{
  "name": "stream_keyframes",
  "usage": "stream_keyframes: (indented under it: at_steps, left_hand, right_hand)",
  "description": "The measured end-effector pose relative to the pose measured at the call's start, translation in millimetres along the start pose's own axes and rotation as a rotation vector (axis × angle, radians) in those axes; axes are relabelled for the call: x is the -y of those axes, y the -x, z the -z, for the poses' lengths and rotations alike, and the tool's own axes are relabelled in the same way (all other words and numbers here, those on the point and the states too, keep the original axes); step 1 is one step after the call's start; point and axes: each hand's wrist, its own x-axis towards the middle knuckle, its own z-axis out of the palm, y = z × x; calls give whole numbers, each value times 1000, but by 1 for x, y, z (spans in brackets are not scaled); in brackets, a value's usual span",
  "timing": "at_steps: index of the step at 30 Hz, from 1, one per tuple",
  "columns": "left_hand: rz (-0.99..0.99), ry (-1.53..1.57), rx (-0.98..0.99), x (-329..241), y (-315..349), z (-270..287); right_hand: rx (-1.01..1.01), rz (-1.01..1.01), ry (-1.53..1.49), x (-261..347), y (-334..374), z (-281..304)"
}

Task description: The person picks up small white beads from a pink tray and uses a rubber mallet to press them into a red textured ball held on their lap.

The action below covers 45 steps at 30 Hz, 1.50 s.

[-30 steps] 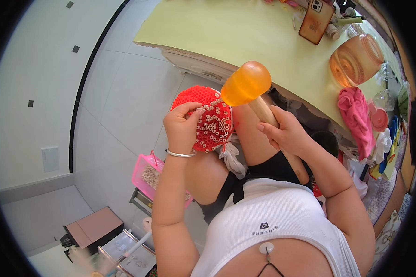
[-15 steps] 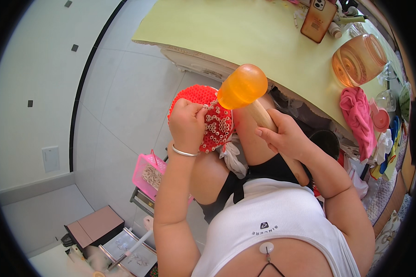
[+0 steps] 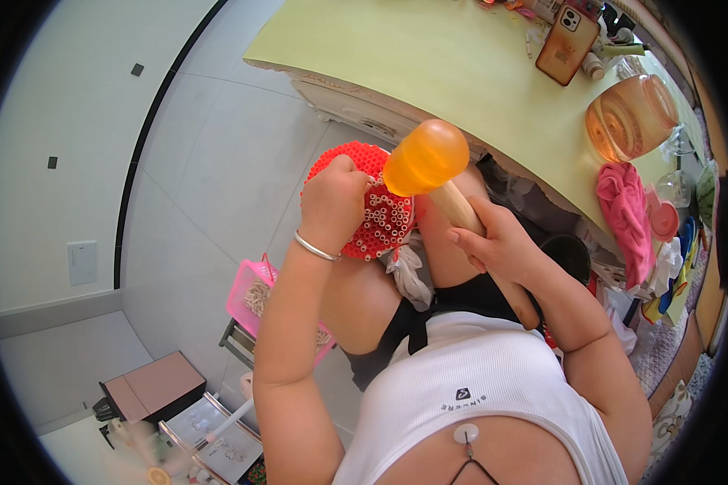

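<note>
My right hand [image 3: 501, 242] is wrapped round the wooden handle of a mallet [image 3: 427, 158] with a translucent orange head. The mallet's head hangs over the right edge of a round red piece [image 3: 390, 222], which rests at my knees. Its face is packed with small red tube-like cells, and several pale little tubes stick out of the right half. Against that face, my left hand [image 3: 332, 194] is closed, with a silver bangle on the wrist. Its fingertips meet at the pale tubes; whatever they pinch is hidden.
A pink basket [image 3: 239, 301] of pale pieces stands on the left. Ahead is a yellow-green table [image 3: 429, 73] with a phone [image 3: 568, 44], an amber jar [image 3: 632, 119] and a pink cloth [image 3: 625, 214]. A knotted plastic bag [image 3: 408, 275] hangs below the red piece.
The whole view has shifted slightly. My left hand has turned a little, with its fingertips still at the pale tubes. The mallet's head stays close to the red piece.
</note>
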Motion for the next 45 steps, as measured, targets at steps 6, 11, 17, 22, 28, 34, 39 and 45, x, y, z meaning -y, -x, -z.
stream_keyframes:
  at_steps: [6, 11, 17, 22, 28, 34, 39, 45]
  left_hand:
    - [60, 84, -81, -5, -4, 1]
    - [-47, 63, -53, -3, -9, -7]
    - [239, 372, -58, 0, -2, -1]
    - [818, 1233, -268, 27, 34, 14]
    - [865, 1781, -283, 70, 78, 22]
    - [932, 1940, -625, 61, 84, 29]
    - [959, 2115, -966, 70, 73, 34]
    - [838, 1963, -625, 76, 72, 20]
  right_hand:
    - [-17, -38, 24, -9, 0, 4]
    - [-17, -43, 17, -10, -1, 3]
    - [-19, 196, 155, 6, -7, -5]
    - [-193, 582, 576, 14, -22, -17]
    - [-120, 395, 937, 7, -56, -27]
    - [-72, 308, 776, 27, -28, -28]
    - [-82, 351, 748, 13, -40, -20]
    - [-110, 193, 369, 14, -9, -5]
